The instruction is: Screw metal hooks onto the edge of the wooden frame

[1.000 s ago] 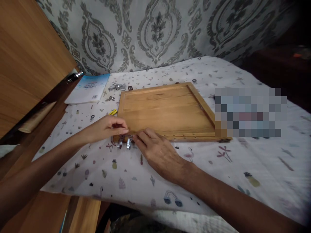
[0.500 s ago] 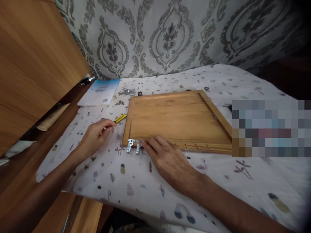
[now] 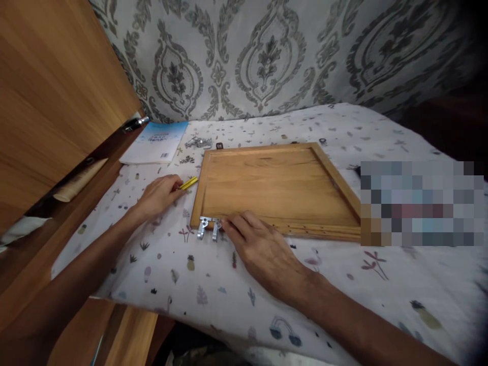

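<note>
One hand on panel, booklet lettering illegible

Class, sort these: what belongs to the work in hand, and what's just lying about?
Work in hand: wooden panel; metal fitting at the right hand; yellow item at the left hand; probably the loose metal parts.

Seemingly lying about: book; beige object.

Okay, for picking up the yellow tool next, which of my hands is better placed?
Probably your left hand: it's at the yellow tool. Your right hand is farther off, on the near edge of the framed wooden panel, beside the metal fittings.
</note>
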The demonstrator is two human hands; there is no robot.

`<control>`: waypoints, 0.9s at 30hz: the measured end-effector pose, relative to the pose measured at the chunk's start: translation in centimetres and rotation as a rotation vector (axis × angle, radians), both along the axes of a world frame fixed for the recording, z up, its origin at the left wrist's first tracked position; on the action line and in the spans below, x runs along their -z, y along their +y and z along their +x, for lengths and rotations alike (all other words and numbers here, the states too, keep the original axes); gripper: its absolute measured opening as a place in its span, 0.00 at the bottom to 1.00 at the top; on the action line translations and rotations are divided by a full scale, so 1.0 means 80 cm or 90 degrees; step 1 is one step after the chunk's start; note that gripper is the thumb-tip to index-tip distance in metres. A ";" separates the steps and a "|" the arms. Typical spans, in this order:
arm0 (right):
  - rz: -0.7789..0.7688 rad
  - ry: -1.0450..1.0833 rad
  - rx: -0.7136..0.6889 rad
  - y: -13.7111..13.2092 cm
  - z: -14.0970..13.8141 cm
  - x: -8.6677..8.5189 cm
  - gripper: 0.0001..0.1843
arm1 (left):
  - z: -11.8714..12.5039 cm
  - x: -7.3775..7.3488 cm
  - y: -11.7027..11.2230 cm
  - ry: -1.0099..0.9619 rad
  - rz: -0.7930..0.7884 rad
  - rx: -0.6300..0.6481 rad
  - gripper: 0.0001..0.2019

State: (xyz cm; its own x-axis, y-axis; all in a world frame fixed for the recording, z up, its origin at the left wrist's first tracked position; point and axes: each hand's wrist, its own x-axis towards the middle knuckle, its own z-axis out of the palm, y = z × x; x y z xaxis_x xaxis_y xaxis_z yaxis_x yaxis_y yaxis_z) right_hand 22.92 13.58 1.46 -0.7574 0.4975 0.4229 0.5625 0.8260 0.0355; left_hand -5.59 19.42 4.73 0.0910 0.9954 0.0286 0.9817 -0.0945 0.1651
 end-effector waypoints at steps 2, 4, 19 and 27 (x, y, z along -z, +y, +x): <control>-0.004 -0.004 0.007 0.000 0.000 -0.001 0.19 | -0.003 -0.011 0.004 -0.015 -0.009 -0.007 0.09; -0.001 -0.004 0.005 0.000 0.000 -0.003 0.17 | -0.002 -0.030 0.003 -0.083 0.027 -0.010 0.09; 0.008 0.015 -0.004 0.001 0.000 0.001 0.17 | 0.106 -0.046 -0.054 -0.737 0.176 0.127 0.08; 0.004 0.023 -0.008 0.003 -0.002 0.001 0.17 | 0.109 -0.034 -0.059 -0.743 0.208 0.122 0.11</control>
State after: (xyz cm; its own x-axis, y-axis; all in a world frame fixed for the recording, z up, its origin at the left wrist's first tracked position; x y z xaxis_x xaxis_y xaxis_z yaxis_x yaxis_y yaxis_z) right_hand 22.79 13.83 1.42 -0.7482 0.4855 0.4523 0.5529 0.8330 0.0206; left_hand 3.12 14.69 7.45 -0.0129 0.8994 0.4369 0.2272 -0.4229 0.8772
